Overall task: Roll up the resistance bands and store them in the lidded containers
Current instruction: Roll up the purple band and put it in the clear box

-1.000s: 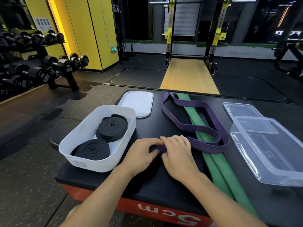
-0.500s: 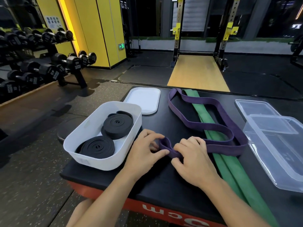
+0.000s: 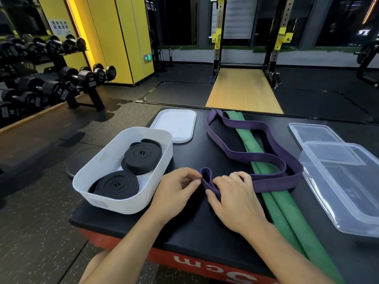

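Note:
A purple resistance band lies in loose loops across the black padded platform, over a long green band. Its near end is folded into a small upright loop between my hands. My left hand pinches that loop from the left with thumb and fingertips. My right hand grips the folded end from the right and presses it on the platform. A white tub at the left holds two rolled black bands. Its white lid lies behind it.
A clear plastic container stands at the right, with its clear lid behind it. The platform's near edge is red. Dumbbell racks stand at the far left, and a squat rack with a wooden floor strip lies beyond the platform.
The purple band's end has been lifted from flat under both hands into a small upright folded loop. My hands have parted slightly around it. The camera has shifted closer and left.

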{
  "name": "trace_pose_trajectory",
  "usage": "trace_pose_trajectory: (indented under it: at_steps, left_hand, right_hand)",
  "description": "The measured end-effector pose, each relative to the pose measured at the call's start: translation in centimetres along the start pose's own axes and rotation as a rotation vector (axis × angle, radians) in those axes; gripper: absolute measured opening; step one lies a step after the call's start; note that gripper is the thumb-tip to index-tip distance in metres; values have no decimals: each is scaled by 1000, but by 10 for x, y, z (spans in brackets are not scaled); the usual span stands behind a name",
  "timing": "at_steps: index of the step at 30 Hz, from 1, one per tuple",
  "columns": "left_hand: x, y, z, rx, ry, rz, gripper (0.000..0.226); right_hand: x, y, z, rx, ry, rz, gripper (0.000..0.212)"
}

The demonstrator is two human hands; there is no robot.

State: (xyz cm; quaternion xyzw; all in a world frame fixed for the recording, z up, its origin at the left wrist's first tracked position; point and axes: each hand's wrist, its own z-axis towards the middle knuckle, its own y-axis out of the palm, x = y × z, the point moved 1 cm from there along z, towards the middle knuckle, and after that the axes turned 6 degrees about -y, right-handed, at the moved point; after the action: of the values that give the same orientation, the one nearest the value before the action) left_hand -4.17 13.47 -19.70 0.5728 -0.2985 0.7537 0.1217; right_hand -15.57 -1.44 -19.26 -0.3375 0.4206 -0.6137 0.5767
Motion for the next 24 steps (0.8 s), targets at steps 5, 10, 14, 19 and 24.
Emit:
trace_pose_trajectory:
  at_steps: [5,10,14,19,24]
  left_hand:
    - [1,0,-1,-13,-6,9,19]
    - [4,1,0,25,-16,4,10]
    - [5,-2,1,1,-27,-32,14]
    - [2,-3,3,5,-48,-49,11]
    - [0,-4,6,-8,-94,-67,18]
  right_hand:
    - [-3,-1,-1,0,7,22,26]
    - [2,-1,-4,-49,-121,95,27]
    - [3,-1,-6,-49,-215,178,27]
    - [4,1,-6,-42,-230,249,29]
    - [7,2,-6,-11,-188,305,28]
